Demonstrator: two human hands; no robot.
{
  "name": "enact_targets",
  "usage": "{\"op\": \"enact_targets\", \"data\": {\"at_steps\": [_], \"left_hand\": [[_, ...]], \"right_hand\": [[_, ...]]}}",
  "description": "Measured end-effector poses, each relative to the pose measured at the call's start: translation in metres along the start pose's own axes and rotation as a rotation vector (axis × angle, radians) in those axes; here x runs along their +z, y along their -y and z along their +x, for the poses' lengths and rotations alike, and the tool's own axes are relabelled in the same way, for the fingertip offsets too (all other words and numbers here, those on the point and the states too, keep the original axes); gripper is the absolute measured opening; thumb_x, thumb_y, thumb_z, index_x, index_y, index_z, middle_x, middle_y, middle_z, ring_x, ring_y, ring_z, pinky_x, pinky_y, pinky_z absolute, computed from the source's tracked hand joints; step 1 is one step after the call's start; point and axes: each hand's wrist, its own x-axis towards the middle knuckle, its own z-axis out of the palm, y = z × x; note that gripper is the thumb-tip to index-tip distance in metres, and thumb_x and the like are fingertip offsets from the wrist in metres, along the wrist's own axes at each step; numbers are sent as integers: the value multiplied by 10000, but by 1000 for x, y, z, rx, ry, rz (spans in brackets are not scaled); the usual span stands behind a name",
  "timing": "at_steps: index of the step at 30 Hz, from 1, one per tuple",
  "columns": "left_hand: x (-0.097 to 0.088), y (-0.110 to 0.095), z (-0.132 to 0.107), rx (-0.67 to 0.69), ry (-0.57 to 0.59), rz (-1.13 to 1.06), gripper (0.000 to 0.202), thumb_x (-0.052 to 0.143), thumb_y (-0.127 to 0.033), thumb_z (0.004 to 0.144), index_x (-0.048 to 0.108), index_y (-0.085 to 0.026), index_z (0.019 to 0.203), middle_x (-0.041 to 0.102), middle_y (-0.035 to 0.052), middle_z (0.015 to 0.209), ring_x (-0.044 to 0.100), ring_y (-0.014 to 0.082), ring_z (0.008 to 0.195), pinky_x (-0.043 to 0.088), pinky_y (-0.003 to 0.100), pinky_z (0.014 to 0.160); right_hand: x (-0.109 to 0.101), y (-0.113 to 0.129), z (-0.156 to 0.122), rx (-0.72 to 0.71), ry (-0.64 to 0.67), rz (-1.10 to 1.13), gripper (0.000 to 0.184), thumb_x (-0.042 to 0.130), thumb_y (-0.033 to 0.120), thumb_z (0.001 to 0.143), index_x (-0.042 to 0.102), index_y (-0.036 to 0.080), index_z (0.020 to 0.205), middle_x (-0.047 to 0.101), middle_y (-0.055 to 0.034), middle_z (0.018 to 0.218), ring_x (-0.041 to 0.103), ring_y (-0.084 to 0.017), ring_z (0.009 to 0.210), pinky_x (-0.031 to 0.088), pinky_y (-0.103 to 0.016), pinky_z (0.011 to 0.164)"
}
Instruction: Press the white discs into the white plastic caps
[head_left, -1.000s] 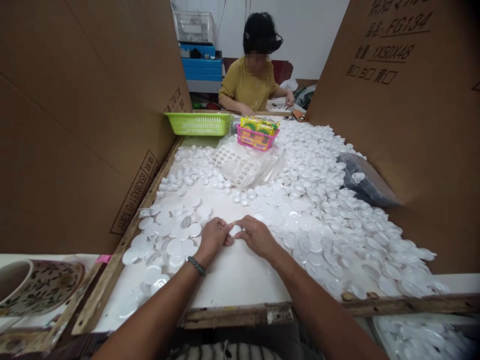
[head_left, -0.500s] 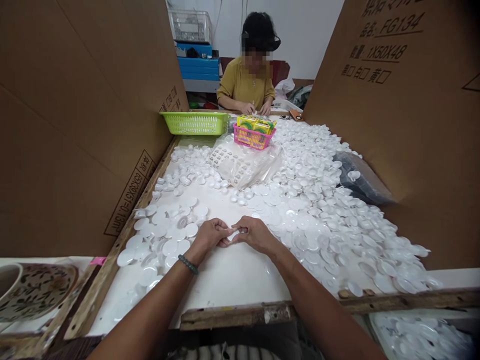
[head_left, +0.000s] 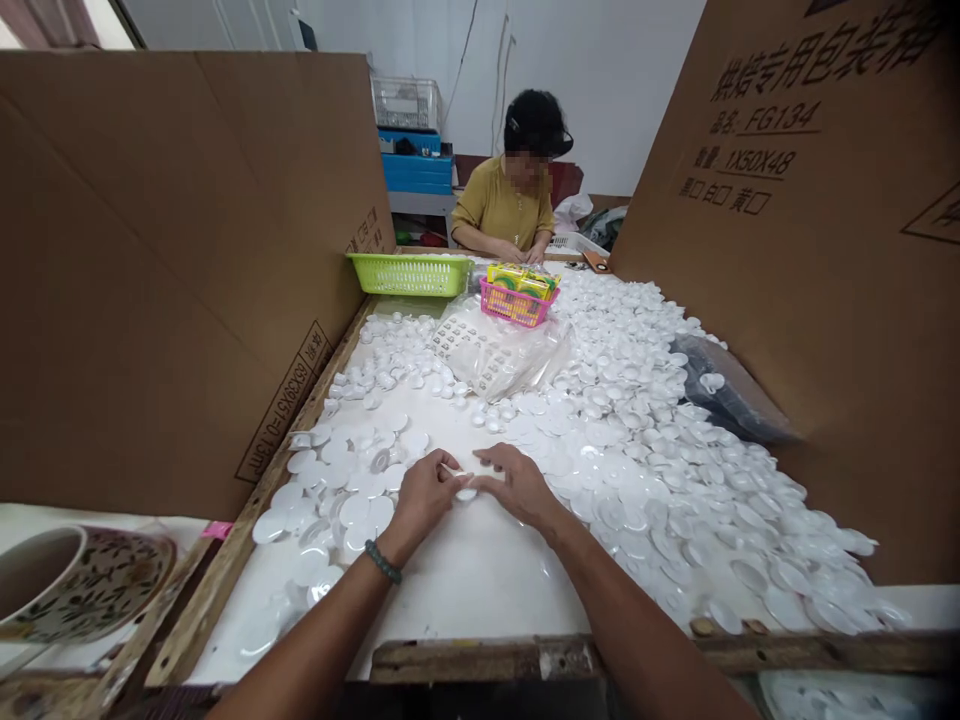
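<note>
My left hand [head_left: 424, 493] and my right hand [head_left: 517, 483] meet over the white table [head_left: 480, 570], both with fingers curled, pinching one small white plastic disc [head_left: 466, 487] between their fingertips. A green bead bracelet sits on my left wrist. To the left of my hands lies a loose group of flat white discs [head_left: 337, 480]. To the right a big heap of white plastic parts [head_left: 645, 440] spreads across the table.
Tall cardboard sheets [head_left: 172, 270] wall in both sides. A clear bag of parts [head_left: 495, 350], a pink basket [head_left: 514, 300] and a green basket [head_left: 409, 273] stand farther back. A person in a yellow top [head_left: 506, 205] works at the far end. A patterned mug [head_left: 71, 580] sits lower left.
The view tilted upward, so everything sits lower in frame. My hands stay together on the small disc, fingers shifting slightly. The far person's hands have come together.
</note>
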Motion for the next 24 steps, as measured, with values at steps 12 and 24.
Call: {"op": "enact_targets", "data": {"at_steps": [12,24], "left_hand": [[-131,10,-42,-119,-411,813,280,453,-415,794,604,-216,920,629,35,776,567,190,676,343,256,564],[-158,1,115,-332,-268,784,751,807,-356,427,525,-117,1081,603,211,1056,605,311,856,442,313,634]], "right_hand": [[3,-23,23,-119,-127,-532,242,443,180,881,617,169,713,572,-100,1071,498,-219,880,434,-339,707],[-12,-17,6,-65,-160,-274,303,397,271,904,501,194,629,535,-48,842,514,-131,622,413,-268,529]]}}
